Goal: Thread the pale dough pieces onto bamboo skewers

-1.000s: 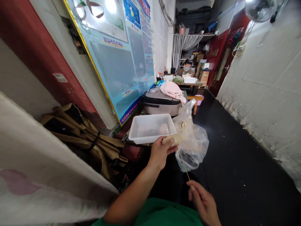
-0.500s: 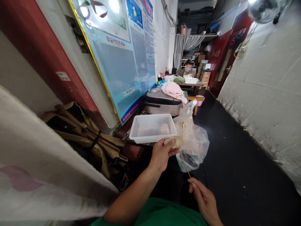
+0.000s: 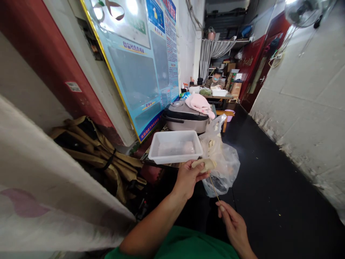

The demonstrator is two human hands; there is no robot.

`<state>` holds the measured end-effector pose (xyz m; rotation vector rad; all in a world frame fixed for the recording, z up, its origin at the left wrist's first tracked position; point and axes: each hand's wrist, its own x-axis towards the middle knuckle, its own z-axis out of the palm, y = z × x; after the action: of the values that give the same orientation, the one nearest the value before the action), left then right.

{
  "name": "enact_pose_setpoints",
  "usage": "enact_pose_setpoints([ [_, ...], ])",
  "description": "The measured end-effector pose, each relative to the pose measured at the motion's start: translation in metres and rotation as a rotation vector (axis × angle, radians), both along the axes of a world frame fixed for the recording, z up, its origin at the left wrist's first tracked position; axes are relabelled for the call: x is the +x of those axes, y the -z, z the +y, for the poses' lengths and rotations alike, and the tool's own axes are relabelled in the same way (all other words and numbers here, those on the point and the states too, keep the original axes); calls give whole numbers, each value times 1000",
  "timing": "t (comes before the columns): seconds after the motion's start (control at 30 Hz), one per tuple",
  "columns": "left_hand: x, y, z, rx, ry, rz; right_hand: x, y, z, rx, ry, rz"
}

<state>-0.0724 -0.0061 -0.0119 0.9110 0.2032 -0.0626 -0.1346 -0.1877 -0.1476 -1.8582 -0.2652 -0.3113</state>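
Note:
Between thumb and fingers, my left hand (image 3: 188, 177) grips a pale, flat, slice-like piece (image 3: 207, 165) just past the near rim of a white plastic tub (image 3: 175, 158). A thin wooden skewer (image 3: 214, 185) meets the underside of that piece and slants down to my right hand (image 3: 232, 220). The right thumb and fingers are pinched on the skewer's lower end. Whether the skewer's tip is inside the piece I cannot tell. Behind the piece lies a clear plastic bag (image 3: 228, 160) with pale pieces in it. A pinkish lump (image 3: 188, 146) sits in the tub's right side.
Behind the tub stands a grey-and-black lidded appliance (image 3: 185, 120) with a pink cloth (image 3: 198, 103) on top. Farther back, a person (image 3: 216, 78) sits at a table. A white-and-pink fabric (image 3: 54, 201) hangs close on my left, near folded tan canvas (image 3: 107, 162).
My left hand and the pale piece have shifted slightly right and down. The right hand is nearly in place, and less of the skewer shows between the hands.

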Motion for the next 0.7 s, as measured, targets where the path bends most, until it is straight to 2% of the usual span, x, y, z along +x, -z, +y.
enact_pose_setpoints([
  [0.4, 5, 6, 3, 19, -57, -30, -10, -15, 1, 3, -14, 114],
  [0.7, 3, 4, 4, 56, -69, -67, -10, -23, -7, 2, 0, 75],
])
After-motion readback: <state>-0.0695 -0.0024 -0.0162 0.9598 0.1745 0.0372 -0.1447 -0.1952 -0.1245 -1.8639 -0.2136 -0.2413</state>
